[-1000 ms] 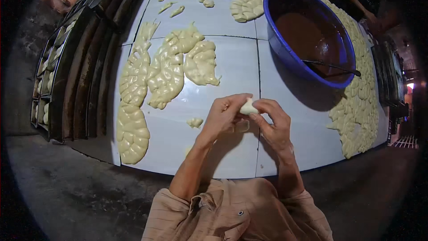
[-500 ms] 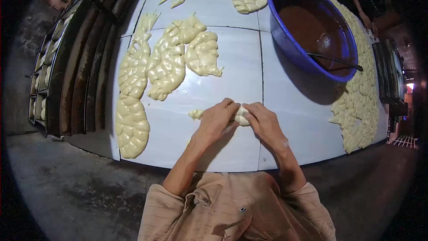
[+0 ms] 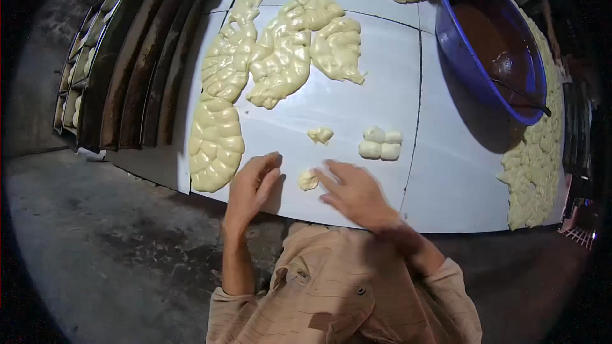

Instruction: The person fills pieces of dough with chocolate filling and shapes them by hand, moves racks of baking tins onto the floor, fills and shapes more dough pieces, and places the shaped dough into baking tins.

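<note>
Close to the table's front edge, my right hand (image 3: 357, 194) is open, its spread fingertips at the side of a small lump of dough (image 3: 308, 181). Whether they touch it I cannot tell. My left hand (image 3: 254, 186) hovers left of that lump, thumb apart from the fingers, holding nothing. A second small dough piece (image 3: 320, 135) lies a little farther back. To its right sits a tight cluster of smooth, pale dough balls (image 3: 380, 143), several pressed together. Larger slabs of glossy, segmented dough (image 3: 280, 57) spread over the table's left side, one long slab (image 3: 215, 146) reaching toward the front.
A blue basin (image 3: 446, 44) of brown liquid, with a dark-handled utensil (image 3: 519, 97) in it, stands at the right. Beyond it more segmented dough (image 3: 532, 178) covers the white table's (image 3: 459, 197) edge. Dark racked trays (image 3: 121, 83) holding dough stand at the left.
My hands have parted and come nearer the front edge. The dough between them earlier now lies free as a cluster of balls. The whole view has shifted, moving the table's contents rightward and up.
</note>
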